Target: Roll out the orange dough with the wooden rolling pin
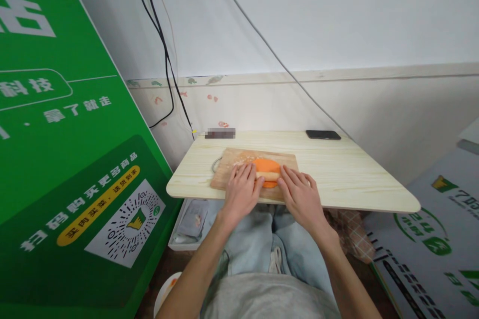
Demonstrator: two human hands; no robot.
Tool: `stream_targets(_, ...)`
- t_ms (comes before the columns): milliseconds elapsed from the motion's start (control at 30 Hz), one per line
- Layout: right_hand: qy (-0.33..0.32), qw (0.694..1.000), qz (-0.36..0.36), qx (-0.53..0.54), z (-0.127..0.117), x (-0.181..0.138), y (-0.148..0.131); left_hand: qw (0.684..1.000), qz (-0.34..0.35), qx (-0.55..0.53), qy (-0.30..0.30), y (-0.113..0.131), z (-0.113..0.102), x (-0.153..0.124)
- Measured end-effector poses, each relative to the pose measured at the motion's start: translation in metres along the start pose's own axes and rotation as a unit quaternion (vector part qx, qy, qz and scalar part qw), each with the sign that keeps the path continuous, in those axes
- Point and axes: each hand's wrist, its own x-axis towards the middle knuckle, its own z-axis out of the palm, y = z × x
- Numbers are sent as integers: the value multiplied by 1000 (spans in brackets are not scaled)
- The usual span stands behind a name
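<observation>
A wooden cutting board (232, 162) lies on a small light wooden table (348, 174). On the board sits a round orange piece (266, 165) with a pale roll of dough (268, 175) across it. My left hand (242, 190) rests on the board with fingers stretched out flat, its thumb touching the roll's left end. My right hand (299, 193) lies flat on the other side, fingertips at the roll's right end. Neither hand grips anything.
A dark phone (323, 134) lies at the table's far edge. A green printed board (63, 149) leans at the left. Black cables (164, 45) hang down the wall. A white tray (189, 224) sits under the table, printed panels (434, 239) at the right.
</observation>
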Motion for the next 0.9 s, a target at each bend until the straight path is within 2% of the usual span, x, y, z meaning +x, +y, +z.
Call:
stream_targets(133, -52, 998, 18, -25, 9, 40, 9, 999, -13, 6, -32, -11, 7, 38)
stream_targets(300, -147, 985, 44, -74, 14, 99, 17, 993, -51, 22, -106, -23, 14, 95)
stream_targets(467, -168, 980, 61, -84, 17, 120, 18, 988, -83, 34, -128, -26, 13, 115)
stream_targets(600, -129, 988, 64, -62, 18, 101, 16, 993, -73, 41, -82, -17, 11, 92)
stream_targets(800, -6, 1000, -1, -16, 5, 10, 4, 998, -24, 46, 45, 3, 12, 7)
stream_targets(900, 26, 999, -19, -18, 1, -16, 1, 997, -10, 39, 67, 5, 12, -12)
